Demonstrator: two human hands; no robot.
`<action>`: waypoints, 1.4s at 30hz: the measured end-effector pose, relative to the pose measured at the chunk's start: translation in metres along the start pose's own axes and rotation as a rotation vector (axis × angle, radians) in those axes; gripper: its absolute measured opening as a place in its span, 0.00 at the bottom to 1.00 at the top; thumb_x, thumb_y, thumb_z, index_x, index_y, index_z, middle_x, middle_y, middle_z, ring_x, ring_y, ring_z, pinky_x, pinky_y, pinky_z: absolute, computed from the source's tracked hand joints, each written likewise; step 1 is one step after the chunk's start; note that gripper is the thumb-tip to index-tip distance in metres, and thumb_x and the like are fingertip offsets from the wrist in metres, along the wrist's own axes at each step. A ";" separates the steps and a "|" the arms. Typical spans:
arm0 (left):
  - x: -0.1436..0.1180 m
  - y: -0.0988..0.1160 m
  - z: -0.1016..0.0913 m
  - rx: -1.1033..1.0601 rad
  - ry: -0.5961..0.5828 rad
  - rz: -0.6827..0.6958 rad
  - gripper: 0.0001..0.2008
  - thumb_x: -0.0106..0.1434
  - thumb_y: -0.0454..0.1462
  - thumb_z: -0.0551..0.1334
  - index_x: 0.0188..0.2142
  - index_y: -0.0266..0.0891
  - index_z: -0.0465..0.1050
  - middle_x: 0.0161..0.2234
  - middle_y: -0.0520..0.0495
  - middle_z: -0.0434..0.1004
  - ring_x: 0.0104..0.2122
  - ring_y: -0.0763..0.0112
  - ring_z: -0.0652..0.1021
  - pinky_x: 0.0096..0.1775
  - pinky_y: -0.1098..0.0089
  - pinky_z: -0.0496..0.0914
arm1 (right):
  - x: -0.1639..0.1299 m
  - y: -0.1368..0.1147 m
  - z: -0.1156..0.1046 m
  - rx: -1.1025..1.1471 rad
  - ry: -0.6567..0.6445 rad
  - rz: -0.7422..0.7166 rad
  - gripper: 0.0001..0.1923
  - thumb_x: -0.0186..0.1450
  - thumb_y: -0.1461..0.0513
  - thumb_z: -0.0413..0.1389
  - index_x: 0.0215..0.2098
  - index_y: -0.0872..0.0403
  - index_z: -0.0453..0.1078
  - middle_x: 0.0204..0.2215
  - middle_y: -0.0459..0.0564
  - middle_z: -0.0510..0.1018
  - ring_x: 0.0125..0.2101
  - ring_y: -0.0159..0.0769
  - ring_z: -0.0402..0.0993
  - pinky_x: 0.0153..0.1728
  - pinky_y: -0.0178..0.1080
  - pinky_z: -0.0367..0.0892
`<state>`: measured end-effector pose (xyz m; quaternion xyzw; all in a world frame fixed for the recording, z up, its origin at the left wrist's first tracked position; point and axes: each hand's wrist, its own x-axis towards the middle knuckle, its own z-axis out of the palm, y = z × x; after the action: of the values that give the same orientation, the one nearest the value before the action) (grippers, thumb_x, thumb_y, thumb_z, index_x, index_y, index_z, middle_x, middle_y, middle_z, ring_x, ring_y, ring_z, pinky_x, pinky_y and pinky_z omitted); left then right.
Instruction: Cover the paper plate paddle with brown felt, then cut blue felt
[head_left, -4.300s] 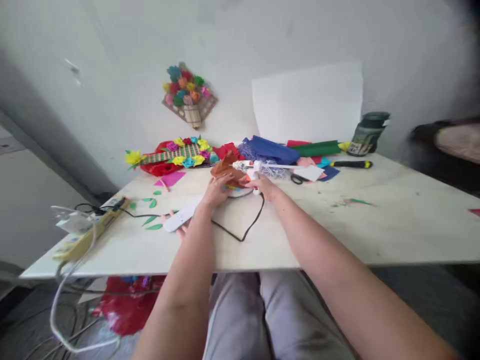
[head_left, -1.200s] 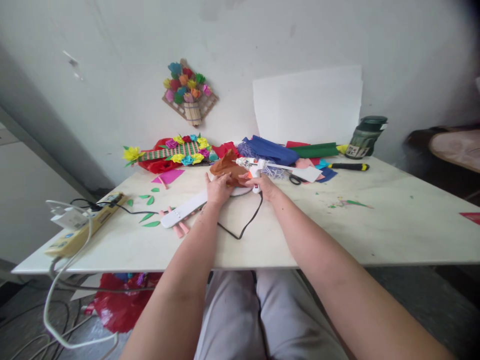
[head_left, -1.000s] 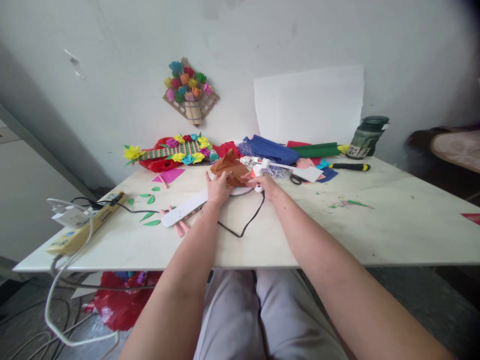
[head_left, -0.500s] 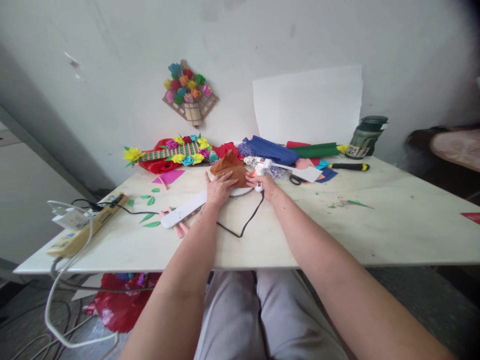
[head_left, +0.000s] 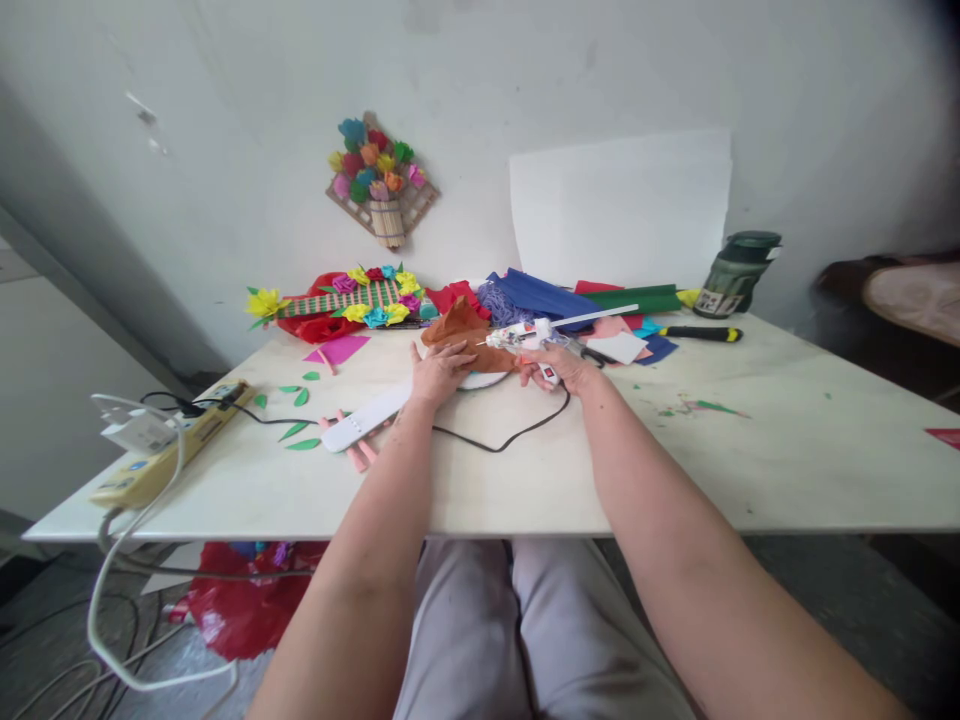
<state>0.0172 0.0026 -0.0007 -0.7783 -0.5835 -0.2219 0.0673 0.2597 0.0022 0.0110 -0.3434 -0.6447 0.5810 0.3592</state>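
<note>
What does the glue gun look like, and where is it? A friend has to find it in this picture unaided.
Start at the pale table and go to its middle, near the heap of coloured paper. The right hand grips the glue gun there. It is the only white tool with a long stick out the back and a black cord trailing off it.

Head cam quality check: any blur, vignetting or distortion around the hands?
Head view: the left hand, right hand and glue gun are fairly sharp in soft, even light with no glare; wide-angle distortion bends the table edge and stretches the forearms; the top-right corner is vignetted dark, and the right edge is blurred.
</note>
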 end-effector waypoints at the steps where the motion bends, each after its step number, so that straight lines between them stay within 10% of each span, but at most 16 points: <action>1: 0.000 -0.001 0.000 -0.003 -0.009 0.008 0.15 0.61 0.47 0.56 0.47 0.62 0.72 0.57 0.59 0.66 0.57 0.57 0.63 0.59 0.44 0.31 | -0.001 0.000 -0.002 -0.009 -0.004 0.011 0.18 0.53 0.50 0.60 0.30 0.57 0.66 0.16 0.47 0.74 0.09 0.25 0.59 0.09 0.30 0.53; 27: 0.008 -0.012 0.004 -0.425 -0.208 0.017 0.30 0.60 0.32 0.40 0.62 0.51 0.55 0.59 0.51 0.62 0.60 0.63 0.60 0.58 0.47 0.46 | 0.008 -0.004 0.016 -0.466 -0.008 0.077 0.21 0.57 0.47 0.58 0.33 0.57 0.68 0.24 0.48 0.76 0.10 0.22 0.58 0.10 0.30 0.53; 42: 0.002 -0.014 0.008 -0.011 -0.124 0.027 0.26 0.61 0.36 0.47 0.55 0.62 0.64 0.62 0.61 0.55 0.62 0.62 0.53 0.59 0.48 0.33 | 0.012 0.001 0.017 -0.487 0.021 0.073 0.20 0.54 0.47 0.60 0.26 0.55 0.63 0.16 0.41 0.67 0.10 0.22 0.57 0.10 0.29 0.53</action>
<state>0.0064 0.0115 -0.0088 -0.7986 -0.5750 -0.1755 0.0299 0.2389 0.0039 0.0097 -0.4489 -0.7490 0.4176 0.2512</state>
